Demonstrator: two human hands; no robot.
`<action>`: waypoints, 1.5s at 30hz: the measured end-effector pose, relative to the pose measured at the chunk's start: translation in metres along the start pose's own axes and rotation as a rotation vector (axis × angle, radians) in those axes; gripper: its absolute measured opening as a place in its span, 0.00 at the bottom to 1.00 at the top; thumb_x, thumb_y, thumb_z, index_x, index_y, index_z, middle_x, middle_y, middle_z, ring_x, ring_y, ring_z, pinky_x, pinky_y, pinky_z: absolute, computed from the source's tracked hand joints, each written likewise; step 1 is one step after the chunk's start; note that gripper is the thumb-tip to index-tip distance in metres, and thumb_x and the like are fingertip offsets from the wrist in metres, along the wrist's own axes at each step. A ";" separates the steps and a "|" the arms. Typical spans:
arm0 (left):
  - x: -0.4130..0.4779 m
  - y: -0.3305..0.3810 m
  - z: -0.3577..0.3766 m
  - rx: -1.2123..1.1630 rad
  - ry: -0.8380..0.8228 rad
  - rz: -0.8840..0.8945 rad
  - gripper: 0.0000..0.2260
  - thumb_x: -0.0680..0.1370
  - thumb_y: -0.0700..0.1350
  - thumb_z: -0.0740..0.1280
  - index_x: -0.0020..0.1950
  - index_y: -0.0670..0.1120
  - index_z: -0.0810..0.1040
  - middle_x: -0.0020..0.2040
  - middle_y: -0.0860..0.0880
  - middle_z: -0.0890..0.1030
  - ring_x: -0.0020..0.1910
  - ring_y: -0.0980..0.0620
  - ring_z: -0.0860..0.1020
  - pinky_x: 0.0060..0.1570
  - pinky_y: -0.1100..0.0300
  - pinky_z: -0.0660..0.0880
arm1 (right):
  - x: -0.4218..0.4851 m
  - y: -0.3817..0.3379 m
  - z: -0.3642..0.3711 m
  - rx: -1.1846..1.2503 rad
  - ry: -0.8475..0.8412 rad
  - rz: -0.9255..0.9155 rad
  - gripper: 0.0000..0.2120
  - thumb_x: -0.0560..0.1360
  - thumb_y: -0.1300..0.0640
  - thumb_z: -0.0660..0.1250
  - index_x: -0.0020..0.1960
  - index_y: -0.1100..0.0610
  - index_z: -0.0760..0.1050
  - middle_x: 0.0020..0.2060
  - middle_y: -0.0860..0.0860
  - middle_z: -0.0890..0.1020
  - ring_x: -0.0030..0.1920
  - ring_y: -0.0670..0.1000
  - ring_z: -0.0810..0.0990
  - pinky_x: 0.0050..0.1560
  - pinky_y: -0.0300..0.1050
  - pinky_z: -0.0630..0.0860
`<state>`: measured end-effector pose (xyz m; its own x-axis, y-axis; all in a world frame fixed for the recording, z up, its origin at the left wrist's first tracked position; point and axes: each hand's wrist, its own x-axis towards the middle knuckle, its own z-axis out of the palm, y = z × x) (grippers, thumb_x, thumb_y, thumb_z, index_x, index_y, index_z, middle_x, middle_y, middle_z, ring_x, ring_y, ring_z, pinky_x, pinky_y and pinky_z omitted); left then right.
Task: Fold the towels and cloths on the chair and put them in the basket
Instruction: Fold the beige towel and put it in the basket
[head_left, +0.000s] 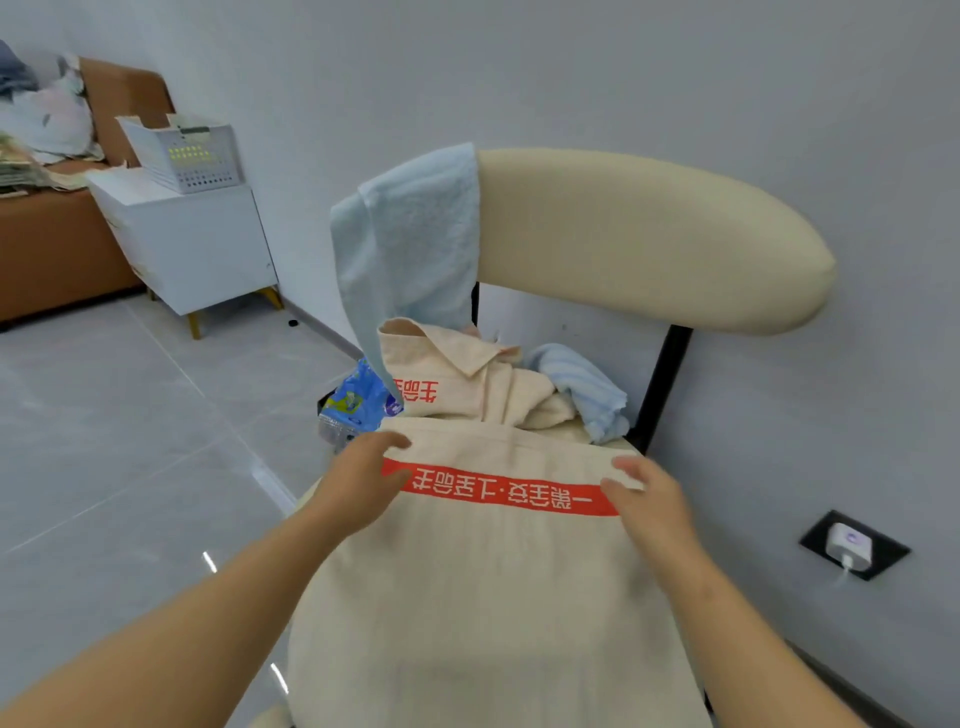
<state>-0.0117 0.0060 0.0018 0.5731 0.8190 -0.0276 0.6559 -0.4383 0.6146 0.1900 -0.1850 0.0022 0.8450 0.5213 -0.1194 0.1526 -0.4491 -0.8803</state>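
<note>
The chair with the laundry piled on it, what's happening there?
A person is working at the chair, left hand and right hand at either end of the red band on a cream cloth spread across the seat; whether they grip or press is unclear. A second cream cloth and a crumpled blue towel lie behind it, and another blue towel hangs over the backrest. The white basket sits on a cabinet to the left.
</note>
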 end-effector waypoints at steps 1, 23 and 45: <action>-0.008 -0.006 0.005 0.029 -0.019 0.025 0.15 0.76 0.42 0.67 0.63 0.46 0.75 0.62 0.48 0.76 0.59 0.50 0.74 0.55 0.64 0.66 | -0.009 0.006 0.003 -0.044 -0.042 0.003 0.14 0.76 0.61 0.65 0.61 0.57 0.75 0.55 0.51 0.79 0.50 0.48 0.75 0.51 0.39 0.68; -0.122 -0.055 0.011 -0.565 -0.066 -0.651 0.25 0.72 0.46 0.73 0.62 0.40 0.67 0.58 0.45 0.73 0.52 0.45 0.72 0.51 0.50 0.72 | -0.119 0.055 -0.018 -0.249 -0.023 0.312 0.29 0.70 0.49 0.71 0.64 0.58 0.63 0.59 0.58 0.71 0.57 0.61 0.73 0.53 0.53 0.72; -0.127 -0.044 -0.036 -0.781 -0.095 -0.539 0.13 0.77 0.42 0.67 0.60 0.48 0.71 0.54 0.44 0.77 0.47 0.44 0.78 0.39 0.52 0.77 | -0.125 0.033 -0.062 0.396 -0.065 0.329 0.05 0.75 0.54 0.67 0.43 0.55 0.76 0.36 0.53 0.76 0.35 0.51 0.69 0.34 0.42 0.65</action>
<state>-0.1309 -0.0655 0.0061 0.3496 0.7900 -0.5037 0.3502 0.3885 0.8523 0.1208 -0.3097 0.0163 0.7802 0.4481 -0.4365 -0.3322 -0.2945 -0.8961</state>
